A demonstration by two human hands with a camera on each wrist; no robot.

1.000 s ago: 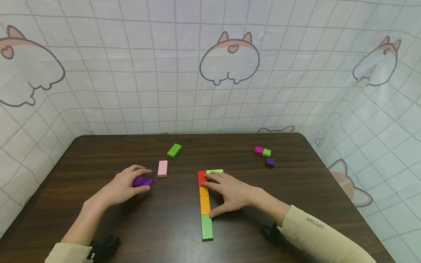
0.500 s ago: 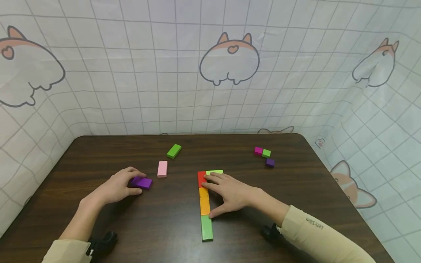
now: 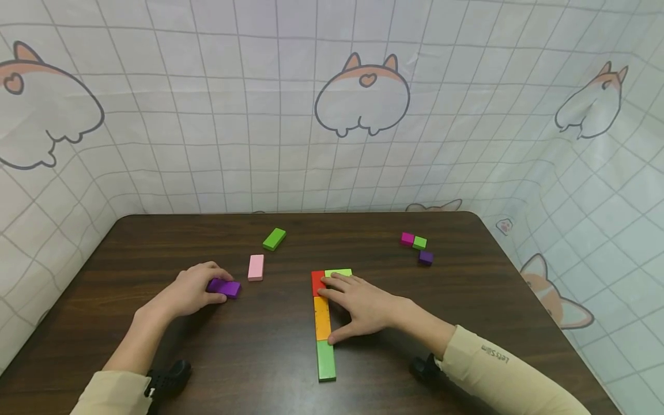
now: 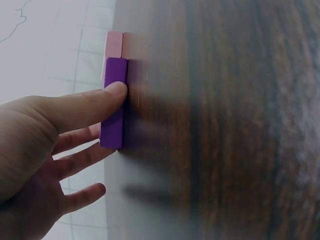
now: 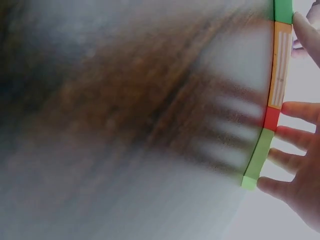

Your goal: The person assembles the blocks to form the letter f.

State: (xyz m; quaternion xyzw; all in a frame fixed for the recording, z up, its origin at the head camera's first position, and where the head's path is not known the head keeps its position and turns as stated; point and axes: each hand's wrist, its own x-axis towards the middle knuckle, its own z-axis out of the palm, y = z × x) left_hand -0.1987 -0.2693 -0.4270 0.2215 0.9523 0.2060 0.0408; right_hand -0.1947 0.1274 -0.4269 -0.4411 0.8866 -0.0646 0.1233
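Observation:
On the left of the table, my left hand pinches a purple block. Its thumb presses the near side in the left wrist view, and fingers lie behind the block. My right hand spreads over a joined row of blocks: a red block, an orange block and a green block. A light green block meets the red one at the far end, partly covered by that hand. The right fingertips touch the blocks, with the thumb near the orange and green joint.
A pink block lies just beyond the purple one, and a bright green block sits further back. At the back right are a magenta cube, a small green cube and a dark purple cube. A patterned curtain surrounds the table.
My left hand drew back slightly to the left along the purple block, then closed in on it again with the thumb nearer its side. The right hand and its blocks stay put.

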